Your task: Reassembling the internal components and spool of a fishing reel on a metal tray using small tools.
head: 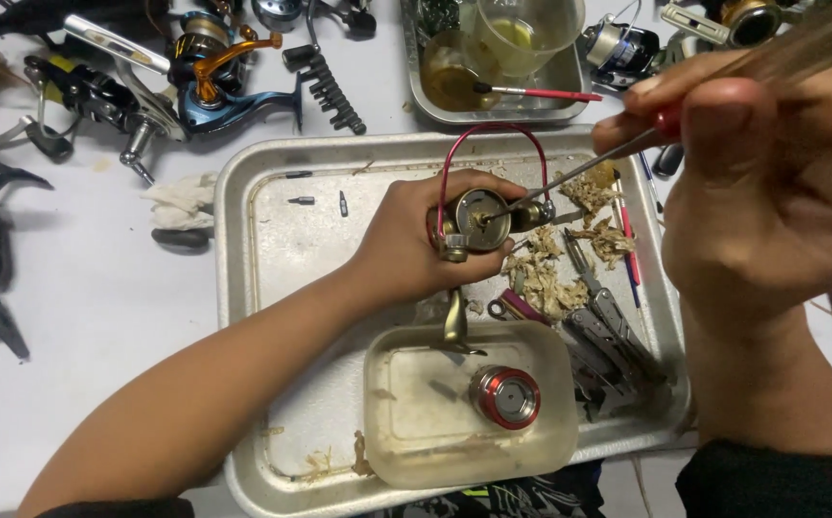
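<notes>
Hands work over a metal tray (243,288): left hand (406,240) grips a reel body (483,219), right hand (761,182) pinches a screwdriver (570,177); the plastic tub (406,432) holds a red-rimmed spool (505,395), perhaps greasy.

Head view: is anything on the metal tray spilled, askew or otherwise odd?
Yes. Torn, grease-stained scraps lie scattered loose over the metal tray, right of the reel body held by the left hand. The right hand points a screwdriver into the reel. A red-ringed spool sits apart in a plastic tub.
</notes>
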